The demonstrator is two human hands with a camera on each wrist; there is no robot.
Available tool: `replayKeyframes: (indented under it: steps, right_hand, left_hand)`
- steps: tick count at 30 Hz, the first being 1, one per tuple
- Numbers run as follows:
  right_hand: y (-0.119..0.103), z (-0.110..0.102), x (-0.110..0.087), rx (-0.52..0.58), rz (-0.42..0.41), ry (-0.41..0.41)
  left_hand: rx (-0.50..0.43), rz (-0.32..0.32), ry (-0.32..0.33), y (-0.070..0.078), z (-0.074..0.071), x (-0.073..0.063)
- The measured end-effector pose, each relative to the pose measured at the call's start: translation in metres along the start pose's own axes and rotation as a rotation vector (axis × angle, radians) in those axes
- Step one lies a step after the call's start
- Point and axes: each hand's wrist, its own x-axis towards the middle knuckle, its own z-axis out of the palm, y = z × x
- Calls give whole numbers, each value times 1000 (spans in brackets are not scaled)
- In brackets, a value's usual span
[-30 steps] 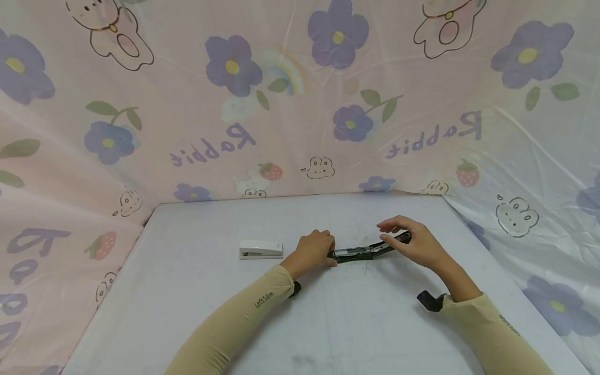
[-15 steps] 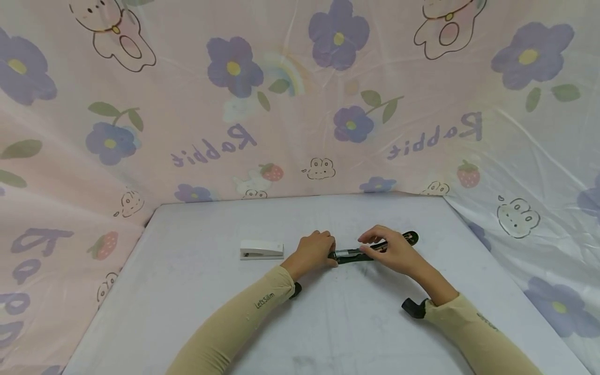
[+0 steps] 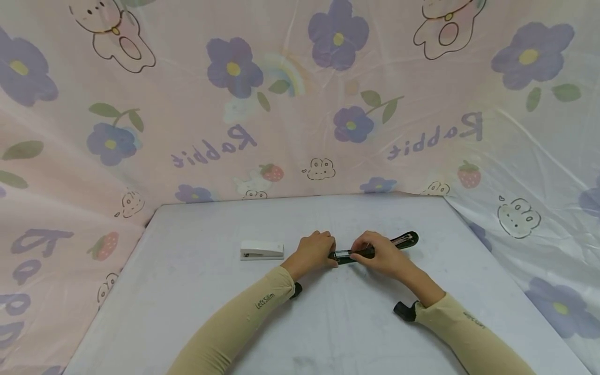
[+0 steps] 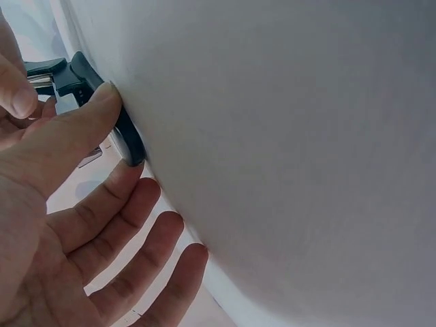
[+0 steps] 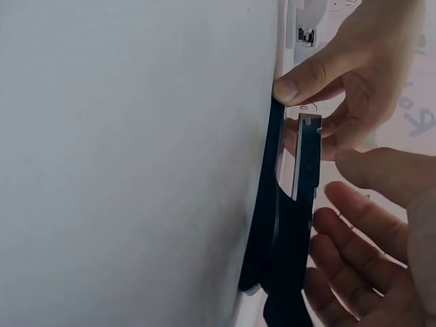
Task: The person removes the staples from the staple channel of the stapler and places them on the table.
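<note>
A black stapler (image 3: 406,240) lies near the middle of the table, its top arm swung back toward the right. My left hand (image 3: 313,250) pinches the left end of its base between thumb and index finger, the other fingers spread loosely in the left wrist view. Over the stapler's middle is my right hand (image 3: 385,256), hiding part of it in the head view. Seen from the right wrist, the magazine (image 5: 308,153) stands above the base, and the right thumb and fingers are loosely bent close beside it, not closed round it.
A white stapler (image 3: 261,250) sits on the white table (image 3: 206,312) to the left of my left hand. Behind the table hangs a printed cloth (image 3: 290,120) with flowers and rabbits, which also runs down both sides.
My right hand has moved left along the black stapler, from its far right end to the middle, and the raised arm's right end now shows. The left hand has kept its place.
</note>
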Motion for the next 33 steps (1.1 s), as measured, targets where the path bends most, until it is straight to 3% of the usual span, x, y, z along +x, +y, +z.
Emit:
replayKeyframes:
  steps: [13, 33]
  right_hand:
    - [-3, 1, -1, -69, 8, -49]
    - [-11, 0, -1, -25, 96, -77]
  left_hand:
    - [12, -8, -14, 1, 0, 0]
    - [12, -9, -18, 2, 1, 3]
